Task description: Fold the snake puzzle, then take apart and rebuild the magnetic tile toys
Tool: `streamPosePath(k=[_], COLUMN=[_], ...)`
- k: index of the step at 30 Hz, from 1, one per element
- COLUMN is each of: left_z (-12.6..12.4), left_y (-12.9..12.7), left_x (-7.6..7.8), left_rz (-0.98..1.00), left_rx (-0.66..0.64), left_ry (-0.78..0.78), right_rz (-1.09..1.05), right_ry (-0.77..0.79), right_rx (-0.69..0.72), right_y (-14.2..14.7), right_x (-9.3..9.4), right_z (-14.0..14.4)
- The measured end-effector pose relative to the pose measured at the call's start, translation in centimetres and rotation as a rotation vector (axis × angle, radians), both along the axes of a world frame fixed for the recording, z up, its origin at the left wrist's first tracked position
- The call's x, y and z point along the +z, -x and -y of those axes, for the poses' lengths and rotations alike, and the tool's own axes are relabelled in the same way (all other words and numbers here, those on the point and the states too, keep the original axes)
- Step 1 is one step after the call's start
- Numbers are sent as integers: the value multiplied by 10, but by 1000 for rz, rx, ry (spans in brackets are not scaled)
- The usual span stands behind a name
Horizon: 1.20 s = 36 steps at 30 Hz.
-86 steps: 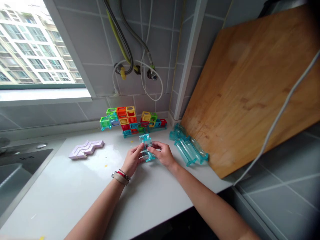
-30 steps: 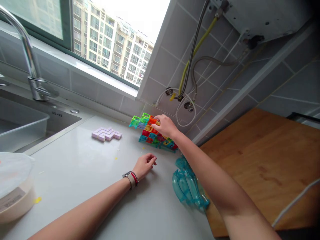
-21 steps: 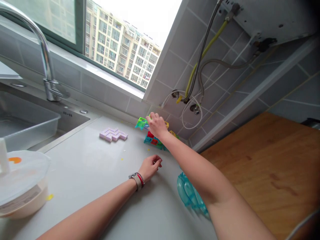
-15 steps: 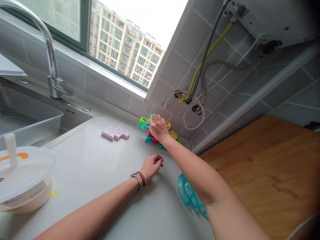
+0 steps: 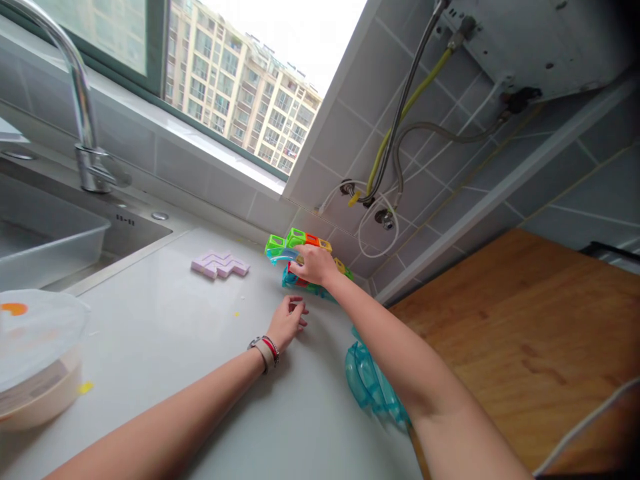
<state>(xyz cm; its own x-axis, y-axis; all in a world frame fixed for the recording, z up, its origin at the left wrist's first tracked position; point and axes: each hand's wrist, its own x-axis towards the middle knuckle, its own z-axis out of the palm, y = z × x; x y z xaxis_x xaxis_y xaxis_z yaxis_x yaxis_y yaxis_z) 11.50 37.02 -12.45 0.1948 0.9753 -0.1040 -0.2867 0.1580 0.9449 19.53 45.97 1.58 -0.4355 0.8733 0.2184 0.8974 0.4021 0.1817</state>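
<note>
My right hand (image 5: 316,265) is closed on a translucent blue curved piece (image 5: 283,256), pinched at its right end. It is in front of a colourful row of hollow plastic blocks, with a green block (image 5: 296,237) among the upper ones. Lower down, a teal and red part (image 5: 290,276) shows partly behind the hand. My left hand (image 5: 287,323), with a watch and bracelets at the wrist, rests just above or on the counter, fingers loosely apart and holding nothing. Several teal translucent curved pieces (image 5: 369,375) lie beside my right forearm, which partly hides them.
Lilac zigzag blocks (image 5: 219,265) lie on the white counter (image 5: 165,333). At left are a lidded round tub (image 5: 40,360), a sink with a clear plastic bin (image 5: 60,240) and a tap (image 5: 90,133). Hoses (image 5: 400,127) hang on the tiled wall; a wooden board (image 5: 520,333) stands right.
My right hand has come down from the blocks' top, and the blue curved piece now shows clearly in its grasp. My left hand's fingers have loosened. The view has shifted slightly right.
</note>
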Motion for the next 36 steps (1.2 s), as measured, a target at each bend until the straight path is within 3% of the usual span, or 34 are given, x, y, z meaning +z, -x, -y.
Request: streamPosePath(k=[5, 12, 15, 18, 22, 24, 30, 36], left_z=[-3, 0, -1, -3, -4, -3, -2, -3], left_y=[5, 3, 1, 3, 4, 4, 3, 2], left_x=[8, 7, 2, 1, 2, 3, 4, 2], left_rz=[101, 211, 215, 226, 222, 209, 196, 196], left_rx=[22, 103, 126, 116, 84, 74, 47, 36], left_ry=[71, 54, 83, 99, 109, 106, 97, 99], right_rz=[-195, -444, -451, -419, -342, -247, -6, -28], right_ry=[47, 90, 163, 116, -150, -207, -160, -83], right_rx=[48, -145, -30, 70, -115, -198, -314, -303], right_y=[-12, -43, -59, -76, -95, -99, -94, -91], right_x=[-12, -70, -82, -78, -64, -59, -58, -54], right_z=[19, 77, 93, 92, 67, 51, 21, 16])
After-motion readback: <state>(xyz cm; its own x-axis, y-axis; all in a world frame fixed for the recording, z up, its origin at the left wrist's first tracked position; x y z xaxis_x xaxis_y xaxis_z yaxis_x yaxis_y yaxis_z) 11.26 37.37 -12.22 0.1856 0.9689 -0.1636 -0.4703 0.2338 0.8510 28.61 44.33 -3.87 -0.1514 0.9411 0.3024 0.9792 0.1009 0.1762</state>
